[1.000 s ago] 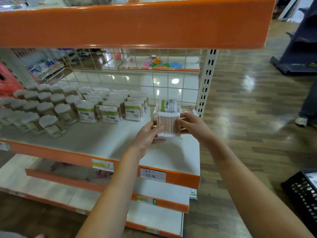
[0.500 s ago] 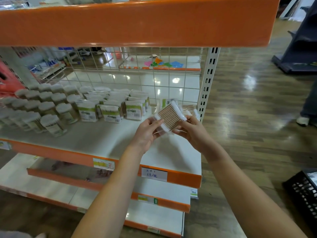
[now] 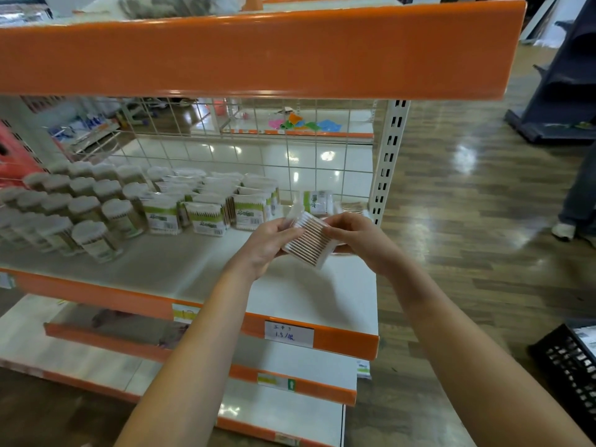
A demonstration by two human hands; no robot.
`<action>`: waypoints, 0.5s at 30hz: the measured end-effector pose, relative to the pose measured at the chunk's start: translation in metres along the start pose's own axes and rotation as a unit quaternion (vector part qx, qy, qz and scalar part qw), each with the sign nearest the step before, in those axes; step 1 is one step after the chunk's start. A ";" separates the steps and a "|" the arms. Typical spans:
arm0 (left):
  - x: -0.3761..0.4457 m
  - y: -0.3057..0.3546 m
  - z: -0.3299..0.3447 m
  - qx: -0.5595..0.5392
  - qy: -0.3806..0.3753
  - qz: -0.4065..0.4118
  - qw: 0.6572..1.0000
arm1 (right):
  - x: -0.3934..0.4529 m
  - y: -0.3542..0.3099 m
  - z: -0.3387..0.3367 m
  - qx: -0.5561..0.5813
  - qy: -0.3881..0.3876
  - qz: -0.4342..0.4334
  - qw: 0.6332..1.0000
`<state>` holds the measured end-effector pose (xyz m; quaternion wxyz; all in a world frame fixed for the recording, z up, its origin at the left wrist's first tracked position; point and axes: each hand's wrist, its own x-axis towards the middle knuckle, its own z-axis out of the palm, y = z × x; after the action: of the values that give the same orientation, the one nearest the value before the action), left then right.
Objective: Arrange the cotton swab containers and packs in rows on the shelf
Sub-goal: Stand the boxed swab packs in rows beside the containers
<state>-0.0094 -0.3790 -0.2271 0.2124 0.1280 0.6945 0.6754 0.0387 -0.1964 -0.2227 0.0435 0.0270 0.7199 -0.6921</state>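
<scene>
Held pack (image 3: 309, 241): flat clear plastic packet of wooden-stemmed swabs with white tips, stems side by side in a ribbed row; tilted, at centre of frame, above the right part of the shelf, not touching it.
Left hand (image 3: 266, 245): fingers curled on the pack's left edge, thumb on top.
Right hand (image 3: 361, 240): fingers pinching the pack's right edge.
Shelf (image 3: 193, 269): smooth white board with glossy orange front lip, mid-frame; handwritten paper price tag (image 3: 288, 333) on the lip below the hands.
Round containers (image 3: 87, 208): clear cylinders with white scalloped lids, standing in rows at left of frame.
Rectangular packs (image 3: 206, 208): soft plastic packets with green-and-white labels, upright in rows just right of the cylinders.
Loose packs (image 3: 317, 201): upright green-labelled one behind the hands; another beside it, blurred.
Back grid (image 3: 258, 156): white wire mesh, square cells.
Upright post (image 3: 388, 156): cream metal, slotted.
Floor (image 3: 467, 221): shiny wood-pattern planks, right of frame.
Black crate (image 3: 571, 359): perforated plastic, lower right.
</scene>
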 end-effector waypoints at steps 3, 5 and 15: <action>0.002 -0.002 -0.002 0.010 -0.008 -0.007 1.000 | 0.001 0.005 0.001 0.001 0.009 -0.007 1.000; 0.004 -0.003 -0.003 0.001 -0.014 -0.011 1.000 | 0.001 0.010 0.001 0.023 0.016 -0.010 1.000; 0.006 -0.004 -0.003 -0.100 0.011 -0.018 0.995 | 0.004 0.027 0.015 0.137 0.117 0.012 0.984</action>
<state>-0.0154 -0.3787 -0.2315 0.2286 0.0859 0.6277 0.7392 0.0378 -0.2107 -0.2505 -0.0366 0.1221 0.6179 -0.7759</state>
